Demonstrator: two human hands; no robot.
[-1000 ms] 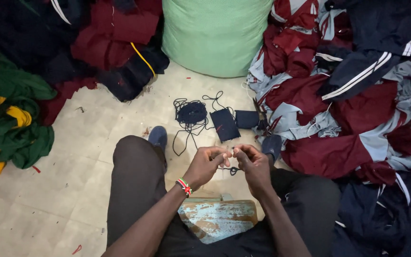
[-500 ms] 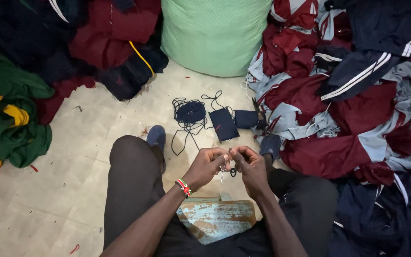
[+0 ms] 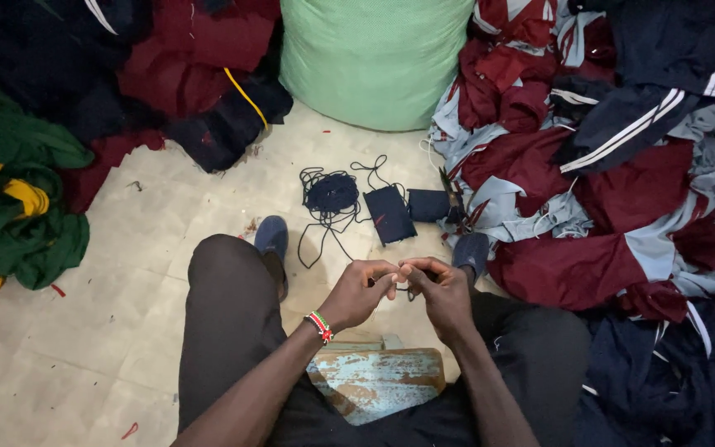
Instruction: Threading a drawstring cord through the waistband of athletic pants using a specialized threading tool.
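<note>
Little had shifted since a second before: both hands stayed together over the knees, fingertips meeting. Seated on a chipped blue stool [image 3: 374,382], the person pinched something small and dark, seemingly a cord end, between the left hand [image 3: 357,291] and right hand [image 3: 442,291], both closed in a fine grip. A navy cord tangle [image 3: 330,194] and two navy fabric pieces [image 3: 390,214] lay on the tiled floor [image 3: 126,248] ahead, among heaped maroon garments [image 3: 589,215]. Knotting or threading appeared under way; the next move would need steady fingertip control.

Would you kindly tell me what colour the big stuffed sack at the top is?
The sack is light green, seen in the head view.
</note>
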